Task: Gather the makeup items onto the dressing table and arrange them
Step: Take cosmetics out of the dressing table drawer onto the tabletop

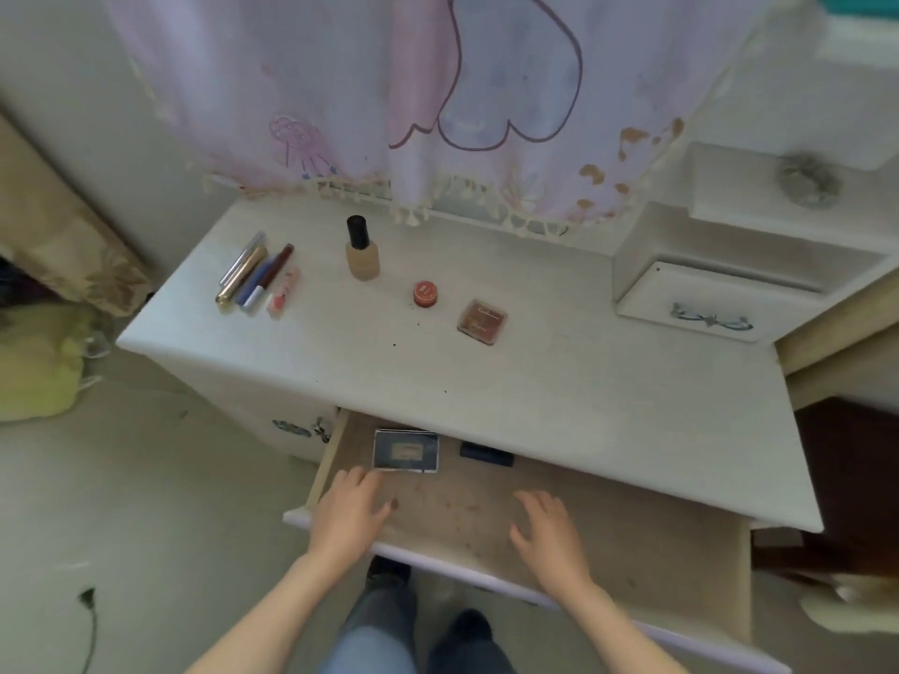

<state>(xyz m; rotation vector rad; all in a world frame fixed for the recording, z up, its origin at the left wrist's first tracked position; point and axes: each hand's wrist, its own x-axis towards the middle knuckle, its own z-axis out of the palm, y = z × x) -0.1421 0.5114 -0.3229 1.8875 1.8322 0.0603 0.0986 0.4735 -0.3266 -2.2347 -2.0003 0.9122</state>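
Note:
On the white dressing table (608, 406) lie several pens and lip sticks in a row (258, 277), a foundation bottle with a black cap (361, 250), a small red jar (425, 294) and a brown square compact (482, 322). The drawer (632, 542) below stands pulled out. In it lie a dark flat palette with a pale label (406, 450) and a small dark case (486, 454) half under the tabletop. My left hand (351, 510) hovers open in the drawer just in front of the palette. My right hand (549, 532) hovers open over the drawer floor, holding nothing.
A pale curtain with drawings (413, 99) hangs behind the table. A small white drawer box (705, 304) sits at the table's right end. A yellow-green bag (39, 362) lies on the floor at left, a dark wooden piece (851, 479) stands at right.

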